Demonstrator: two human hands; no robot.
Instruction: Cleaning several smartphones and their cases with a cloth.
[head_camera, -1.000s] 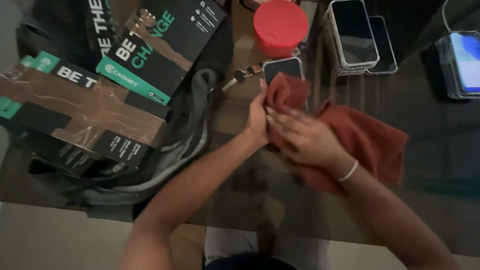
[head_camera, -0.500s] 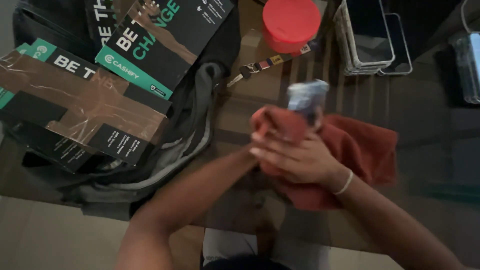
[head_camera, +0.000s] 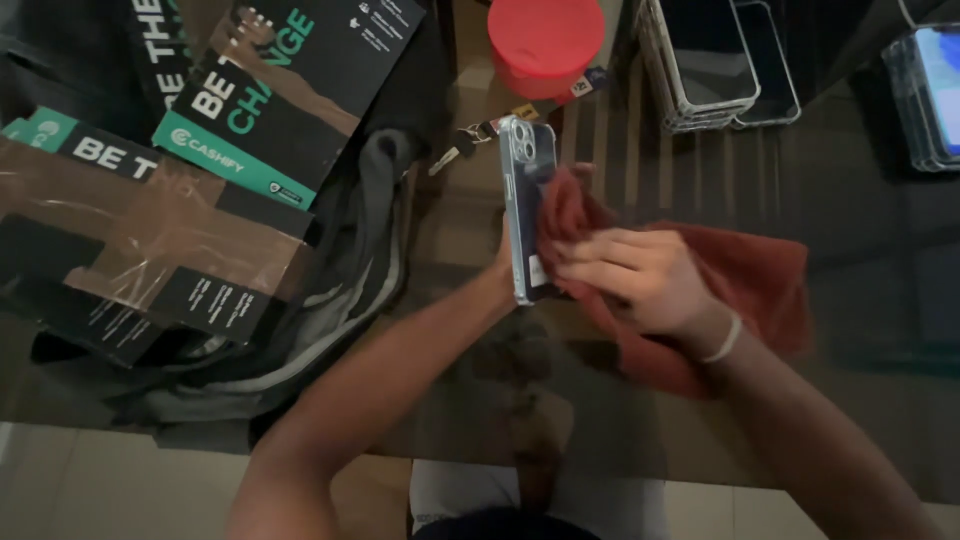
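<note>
- One phone (head_camera: 524, 200) stands on its long edge near the centre of the frame, camera end toward the top, raised above the dark glass worktop (head_camera: 860, 250).
- The left hand (head_camera: 505, 262) is closed around the phone's lower end from behind; most of this hand is hidden by the phone.
- The right hand (head_camera: 640, 275) presses one rust-red cloth (head_camera: 740, 290) against the phone's face, fingers curled into the cloth; a pale band circles the wrist.
- At top centre sits one red lid (head_camera: 545, 40), with a lanyard just below it.
- Upper right holds two more phones (head_camera: 720, 60) in a clear tray; a further device lies at the right edge.
- Two dark printed packets (head_camera: 290, 95) lie on a grey bag (head_camera: 340, 290) filling the left side.
- Open worktop shows right of the cloth and below the hands toward the near edge.
</note>
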